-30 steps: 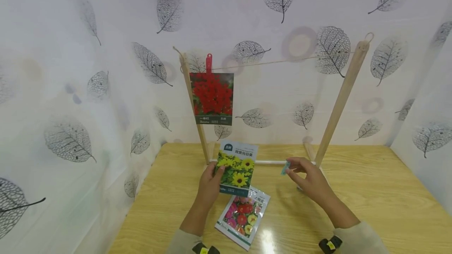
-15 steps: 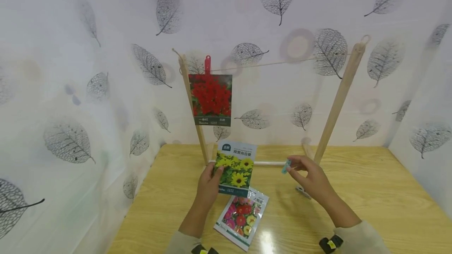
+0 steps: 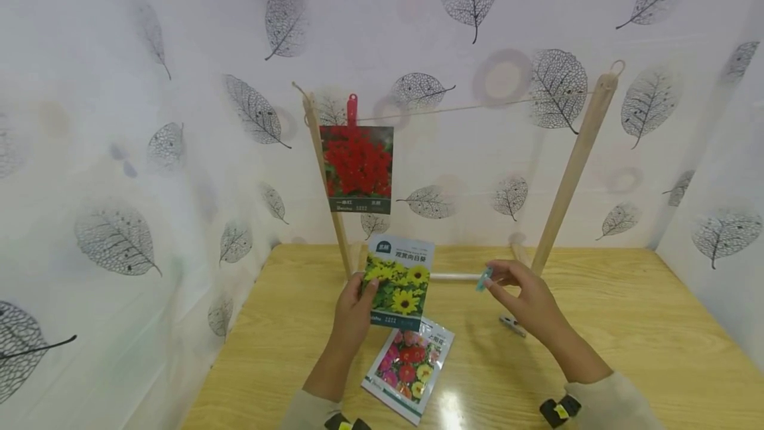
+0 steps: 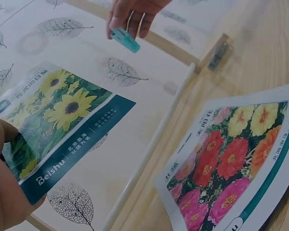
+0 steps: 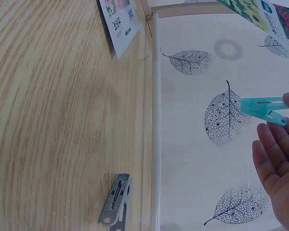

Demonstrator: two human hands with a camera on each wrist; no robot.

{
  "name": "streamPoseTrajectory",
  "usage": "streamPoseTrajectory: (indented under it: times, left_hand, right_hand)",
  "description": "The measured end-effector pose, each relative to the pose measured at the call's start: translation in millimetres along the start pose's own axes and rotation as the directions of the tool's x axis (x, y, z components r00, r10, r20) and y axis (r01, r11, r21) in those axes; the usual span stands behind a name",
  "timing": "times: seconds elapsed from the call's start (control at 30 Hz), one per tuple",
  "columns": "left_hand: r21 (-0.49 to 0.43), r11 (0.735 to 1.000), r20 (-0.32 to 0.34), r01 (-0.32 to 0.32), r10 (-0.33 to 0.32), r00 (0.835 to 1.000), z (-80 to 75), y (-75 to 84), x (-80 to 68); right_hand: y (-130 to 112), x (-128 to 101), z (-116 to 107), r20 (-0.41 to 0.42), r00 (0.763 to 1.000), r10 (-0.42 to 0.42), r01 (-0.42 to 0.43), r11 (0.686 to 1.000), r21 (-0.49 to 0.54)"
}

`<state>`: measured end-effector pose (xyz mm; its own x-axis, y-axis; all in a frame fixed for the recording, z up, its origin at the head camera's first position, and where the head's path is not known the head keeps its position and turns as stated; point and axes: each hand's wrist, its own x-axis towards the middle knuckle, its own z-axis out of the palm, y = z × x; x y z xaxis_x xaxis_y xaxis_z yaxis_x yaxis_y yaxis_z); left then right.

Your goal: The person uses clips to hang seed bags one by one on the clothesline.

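Note:
My left hand (image 3: 352, 307) grips the left edge of a seed packet with yellow sunflowers (image 3: 398, 287), thumb on its front, and holds it above the table. To the right, my right hand (image 3: 528, 294) pinches a teal clothespin (image 3: 484, 279) between thumb and fingers; the right wrist view shows this clothespin (image 5: 262, 108) with its handle ends under the fingertips. A packet with red flowers (image 3: 358, 168) hangs from a string (image 3: 447, 110) by a red clothespin (image 3: 352, 110). Below the sunflower packet, a packet with pink, red and yellow flowers (image 3: 408, 370) lies on the table, partly covered in the head view.
A grey clothespin (image 3: 512, 326) lies on the wooden table (image 3: 268, 350) beneath my right hand. Two wooden posts, left (image 3: 325, 178) and right (image 3: 574, 171), carry the string, and a white rod (image 3: 456, 277) runs between them low down. A leaf-patterned curtain (image 3: 442, 5) stands behind.
Both hands stay nearly in place with the sunflower packet and teal clothespin. The right hand has risen slightly, so the grey clothespin on the table now shows more fully.

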<state>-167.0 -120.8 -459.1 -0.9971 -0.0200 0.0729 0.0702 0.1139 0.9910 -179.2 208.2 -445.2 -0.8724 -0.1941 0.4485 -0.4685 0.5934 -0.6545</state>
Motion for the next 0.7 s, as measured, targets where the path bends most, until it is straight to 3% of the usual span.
streamPoseTrajectory:
  times: [0.7]
  left_hand:
    - [-0.003, 1.0, -0.02, -0.022, 0.022, 1.0, 2.2, 8.1, 6.4]
  right_hand:
    - [-2.2, 9.7, -7.0, -0.026, 0.998, -0.05, 0.05, 0.999, 0.0]
